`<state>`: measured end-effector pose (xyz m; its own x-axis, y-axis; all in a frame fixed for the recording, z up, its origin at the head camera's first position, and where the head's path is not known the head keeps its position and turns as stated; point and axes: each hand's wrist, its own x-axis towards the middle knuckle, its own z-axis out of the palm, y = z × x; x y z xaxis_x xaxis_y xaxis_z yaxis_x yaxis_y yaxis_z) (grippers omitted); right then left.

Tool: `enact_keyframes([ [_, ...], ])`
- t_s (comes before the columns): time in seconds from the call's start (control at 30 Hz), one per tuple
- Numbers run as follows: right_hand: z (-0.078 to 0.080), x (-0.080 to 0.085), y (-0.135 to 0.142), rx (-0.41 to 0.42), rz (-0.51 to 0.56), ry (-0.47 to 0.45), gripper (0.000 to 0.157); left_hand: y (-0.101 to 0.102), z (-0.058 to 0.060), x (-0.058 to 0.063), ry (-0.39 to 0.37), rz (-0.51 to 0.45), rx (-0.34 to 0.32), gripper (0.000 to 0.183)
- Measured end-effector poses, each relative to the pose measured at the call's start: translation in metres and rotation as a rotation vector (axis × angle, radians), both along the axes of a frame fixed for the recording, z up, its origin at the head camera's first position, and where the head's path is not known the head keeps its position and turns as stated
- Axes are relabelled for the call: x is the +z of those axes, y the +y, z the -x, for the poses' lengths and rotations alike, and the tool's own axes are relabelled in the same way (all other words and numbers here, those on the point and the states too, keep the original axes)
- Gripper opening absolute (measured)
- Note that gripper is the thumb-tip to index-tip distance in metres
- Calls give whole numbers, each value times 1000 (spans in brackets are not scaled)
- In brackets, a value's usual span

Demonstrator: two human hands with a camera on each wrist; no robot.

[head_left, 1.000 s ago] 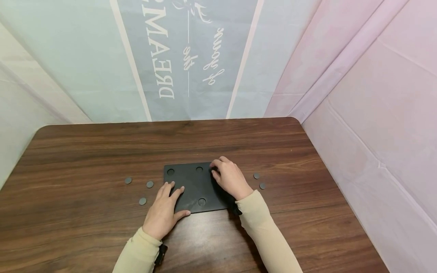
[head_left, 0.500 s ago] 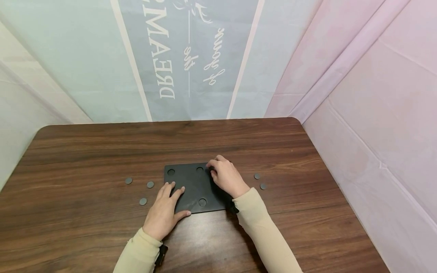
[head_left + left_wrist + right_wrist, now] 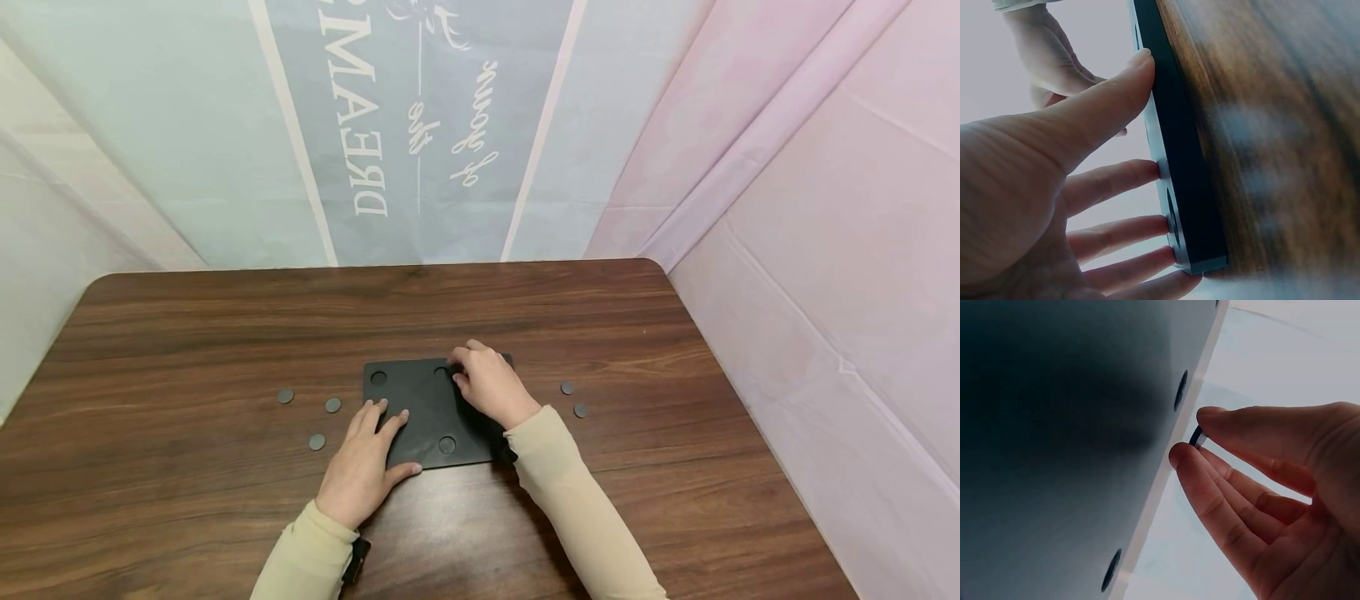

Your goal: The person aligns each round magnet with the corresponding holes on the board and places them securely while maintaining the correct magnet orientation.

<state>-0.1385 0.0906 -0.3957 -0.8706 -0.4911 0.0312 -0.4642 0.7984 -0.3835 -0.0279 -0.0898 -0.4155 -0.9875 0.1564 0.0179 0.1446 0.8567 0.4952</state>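
Observation:
A flat black board [image 3: 429,414] with round recesses lies on the table. My left hand [image 3: 362,467] rests on its near left corner, fingers spread and straight; in the left wrist view the thumb and fingertips touch the board's edge and face. Over the far side of the board is my right hand [image 3: 491,387]. Between its thumb and index finger it pinches a small dark disc [image 3: 1196,436], close to a recess [image 3: 1181,390] in the right wrist view. Other recesses show at the far left [image 3: 378,378] and near edge [image 3: 447,445]. The right hand hides part of the board.
Left of the board lie three loose grey discs, the nearest one [image 3: 317,442] by the left hand. Two more discs, one of them farther back [image 3: 567,388], lie to the right. A printed cloth backdrop [image 3: 450,167] stands behind the wooden table [image 3: 187,333].
My right hand has moved slightly left along the board's far side, toward the far middle recess, uncovering the far right corner. The left hand keeps its place on the board.

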Motion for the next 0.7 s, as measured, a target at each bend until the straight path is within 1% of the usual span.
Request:
enact_keyframes([
  [0.17,2,-5,-3,9,-5,-13,20,0,0,0,-2,7,-4,65],
  [0.4,3,-4,-7,24,-13,-23,20,-1,1,-2,-7,12,-4,66],
  [0.6,5,-4,-10,59,15,-58,19,-1,1,-2,-3,15,-4,65],
  [0.7,5,-3,-12,66,15,-59,17,-1,1,-2,-11,18,-5,65],
])
